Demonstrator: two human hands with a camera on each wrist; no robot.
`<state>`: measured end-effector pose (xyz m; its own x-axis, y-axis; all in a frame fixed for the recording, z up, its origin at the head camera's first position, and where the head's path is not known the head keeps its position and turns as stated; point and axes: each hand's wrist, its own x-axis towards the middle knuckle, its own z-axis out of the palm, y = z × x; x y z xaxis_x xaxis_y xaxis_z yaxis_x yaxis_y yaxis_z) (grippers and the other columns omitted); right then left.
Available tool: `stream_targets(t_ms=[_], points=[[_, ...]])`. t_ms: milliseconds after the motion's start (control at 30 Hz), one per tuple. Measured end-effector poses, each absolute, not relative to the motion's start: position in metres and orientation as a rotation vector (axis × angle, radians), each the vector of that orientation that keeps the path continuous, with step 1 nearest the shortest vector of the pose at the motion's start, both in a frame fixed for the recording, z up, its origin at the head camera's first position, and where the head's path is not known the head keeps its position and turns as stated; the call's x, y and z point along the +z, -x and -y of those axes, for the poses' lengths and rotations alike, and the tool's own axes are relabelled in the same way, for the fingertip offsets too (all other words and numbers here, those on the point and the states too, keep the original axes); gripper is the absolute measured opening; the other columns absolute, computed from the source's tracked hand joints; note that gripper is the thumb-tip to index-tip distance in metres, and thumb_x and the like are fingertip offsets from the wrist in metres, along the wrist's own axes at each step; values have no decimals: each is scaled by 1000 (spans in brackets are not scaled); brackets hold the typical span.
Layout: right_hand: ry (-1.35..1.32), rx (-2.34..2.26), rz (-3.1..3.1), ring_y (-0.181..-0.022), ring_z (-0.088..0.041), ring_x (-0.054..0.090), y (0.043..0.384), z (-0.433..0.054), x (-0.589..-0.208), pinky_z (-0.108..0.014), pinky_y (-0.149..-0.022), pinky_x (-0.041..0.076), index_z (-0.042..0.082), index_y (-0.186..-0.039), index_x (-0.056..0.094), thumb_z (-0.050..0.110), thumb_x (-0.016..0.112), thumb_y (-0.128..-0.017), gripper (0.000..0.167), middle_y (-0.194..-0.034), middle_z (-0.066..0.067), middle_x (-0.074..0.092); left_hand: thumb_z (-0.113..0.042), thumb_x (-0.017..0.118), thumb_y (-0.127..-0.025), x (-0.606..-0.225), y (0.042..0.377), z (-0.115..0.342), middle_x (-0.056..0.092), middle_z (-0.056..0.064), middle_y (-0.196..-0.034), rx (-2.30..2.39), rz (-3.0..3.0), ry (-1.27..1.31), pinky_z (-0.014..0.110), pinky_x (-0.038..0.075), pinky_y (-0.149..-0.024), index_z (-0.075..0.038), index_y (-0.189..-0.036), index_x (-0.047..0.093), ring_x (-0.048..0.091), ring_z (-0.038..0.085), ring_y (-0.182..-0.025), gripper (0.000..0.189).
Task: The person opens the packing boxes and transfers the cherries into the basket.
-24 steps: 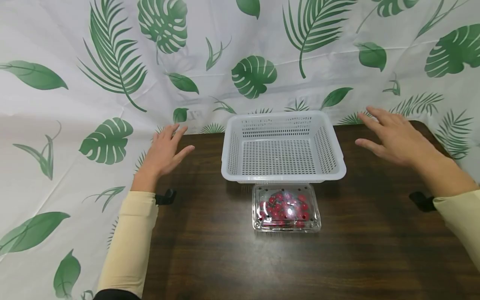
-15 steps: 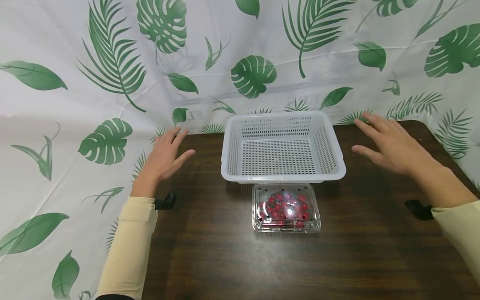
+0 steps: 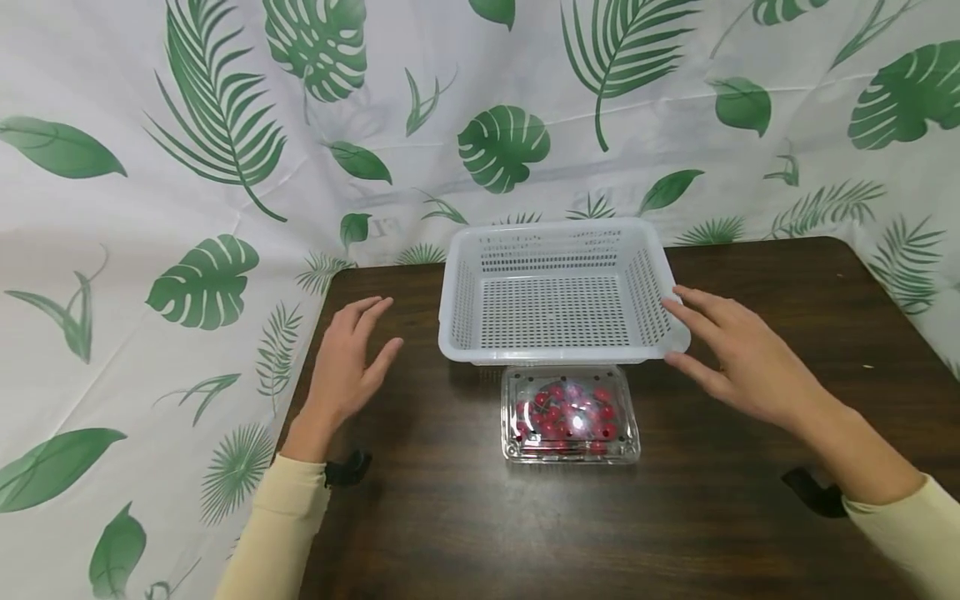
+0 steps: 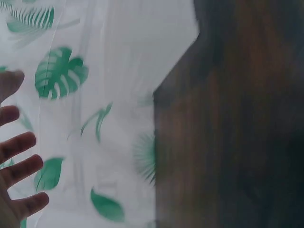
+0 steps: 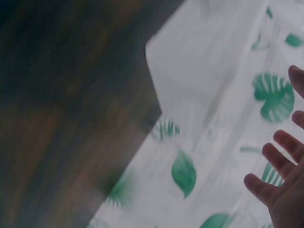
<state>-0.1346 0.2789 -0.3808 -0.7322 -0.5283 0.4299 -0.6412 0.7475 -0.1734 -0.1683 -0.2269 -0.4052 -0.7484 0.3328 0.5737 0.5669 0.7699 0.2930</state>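
Observation:
A white perforated plastic basket stands at the middle of the table. Right in front of it lies a clear plastic clamshell box, its lid down, with several red cherries inside. My left hand is off to the basket's left, fingers relaxed and holding nothing. On the other side, the fingertips of my right hand overlap the basket's right front corner; I cannot tell whether they touch it. Both wrist views show spread fingers with nothing in them, the left hand and the right hand.
The dark wooden table has its far edge just behind the basket. A white leaf-print cloth hangs behind the table and along its left side. A black strap part shows at the left wrist, another black strap part at the right.
Both hands have come down toward the near side. The right hand has also moved left, to the basket's corner, and the left hand slightly right. Basket and box stay in place.

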Motion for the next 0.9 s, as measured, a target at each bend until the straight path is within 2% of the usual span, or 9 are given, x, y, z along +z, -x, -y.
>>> stream_targets(t_ms=[200,367,533,733,800,900], points=[[-1021,531,2527,-126,-33,48,108,-250,-400,-57,-94,40,13,-146,48,32,75,-84,70,-144,-13,48,-23,64,-94,-430,127,194,58,11,-118,-967,2386,578,46,44,-90,-10,-136,54,54,28,-109,45],[-1136,555,2605,-132,-27,43,93,-230,-418,-54,-100,37,15,-146,47,28,81,-78,77,-147,-10,45,-12,65,-94,-451,99,164,60,8,-113,-1480,2421,473,42,54,-78,-13,-135,54,61,28,-102,42],[-1226,570,2627,-133,-27,41,88,-217,-434,-53,-104,34,15,-144,49,35,80,-79,75,-148,-10,43,-8,65,-94,-470,83,139,62,18,-112,-1870,2460,328,35,55,-70,-12,-134,54,63,29,-97,42],[-1242,571,2664,-136,-30,36,87,-209,-445,-51,-111,27,15,-146,47,57,59,-91,71,-150,-10,40,-1,64,-93,-486,73,117,60,23,-105,-2170,2454,252,40,57,-70,0,-139,45,64,32,-88,50],[-1231,566,2679,-137,-32,35,85,-207,-447,-51,-112,24,15,-147,46,54,64,-88,73,-151,-12,39,-1,64,-92,-489,70,111,59,23,-105,-2235,2455,253,39,58,-70,1,-142,42,63,28,-86,55],[-1199,543,2699,-139,-34,33,83,-203,-449,-54,-112,23,16,-146,47,40,79,-77,80,-152,-12,39,-2,67,-91,-492,66,103,58,24,-105,-2306,2442,257,33,57,-68,-1,-145,38,62,22,-85,62]])
